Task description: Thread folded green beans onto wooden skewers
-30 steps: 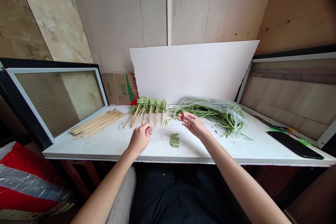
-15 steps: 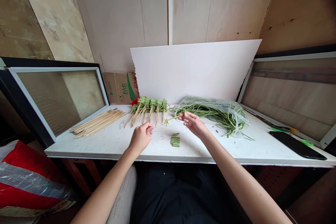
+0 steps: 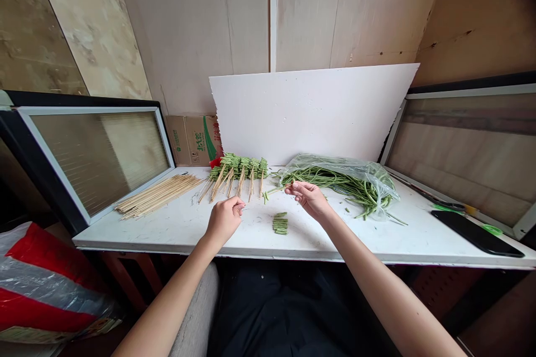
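My left hand is closed in a pinch above the table, thumb against forefinger. What its fingertips hold, if anything, is too small to make out. My right hand is also closed, pinching a thin green bean that points left towards my other hand. Between the hands a few short bean bits show near the bean's end. Below them a small stack of cut bean pieces lies in a row. Behind my left hand are skewers threaded with cut beans, their bare sticks pointing towards me.
Loose bamboo skewers lie at the left. A clear plastic bag of long green beans lies behind my right hand. A black phone and scissors are at the right. A white board and a cardboard box stand behind.
Both hands stay almost in place. The thin line that ran from my left fingertips towards the bean no longer shows clearly. The whole view has shifted very slightly.
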Tool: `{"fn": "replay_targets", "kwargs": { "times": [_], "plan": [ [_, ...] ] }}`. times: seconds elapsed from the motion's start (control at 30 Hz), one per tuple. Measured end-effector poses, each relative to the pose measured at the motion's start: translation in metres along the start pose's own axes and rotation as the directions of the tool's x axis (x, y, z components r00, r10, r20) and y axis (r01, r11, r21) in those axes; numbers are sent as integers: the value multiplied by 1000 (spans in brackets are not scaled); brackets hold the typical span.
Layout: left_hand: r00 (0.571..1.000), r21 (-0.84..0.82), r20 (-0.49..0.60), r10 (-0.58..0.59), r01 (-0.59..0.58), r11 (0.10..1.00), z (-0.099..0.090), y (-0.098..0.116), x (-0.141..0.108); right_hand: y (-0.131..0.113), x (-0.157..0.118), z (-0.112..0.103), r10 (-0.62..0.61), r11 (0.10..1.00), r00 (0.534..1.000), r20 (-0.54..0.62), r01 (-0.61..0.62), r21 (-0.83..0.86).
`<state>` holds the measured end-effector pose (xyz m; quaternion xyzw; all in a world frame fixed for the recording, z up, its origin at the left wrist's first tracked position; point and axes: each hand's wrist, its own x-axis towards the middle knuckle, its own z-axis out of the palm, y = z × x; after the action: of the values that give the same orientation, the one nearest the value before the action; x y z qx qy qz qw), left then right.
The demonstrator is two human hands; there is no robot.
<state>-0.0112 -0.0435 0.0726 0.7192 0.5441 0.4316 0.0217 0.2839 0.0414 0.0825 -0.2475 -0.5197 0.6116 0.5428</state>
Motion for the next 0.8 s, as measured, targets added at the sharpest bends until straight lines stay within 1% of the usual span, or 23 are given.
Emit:
{"fn": "replay_targets", "kwargs": {
  "times": [0.17,0.37,0.63,0.8],
  "plan": [
    [1000,11,-12,10,-10,1000,-1,2,-1,0,0,1,-20,999,1000,-3,20,-41],
    [999,24,-43,24,-23,999,-3,3,0,4,1,0,-81,983,997,-20,76,-165],
    [999,31,-47,17,-15,999,-3,3,0,2,-2,4,-123,975,992,-25,116,-188],
    [999,11,-50,17,-16,1000,-2,1,-1,-2,-4,5,-166,957,986,-23,156,-244]
  ]
}}
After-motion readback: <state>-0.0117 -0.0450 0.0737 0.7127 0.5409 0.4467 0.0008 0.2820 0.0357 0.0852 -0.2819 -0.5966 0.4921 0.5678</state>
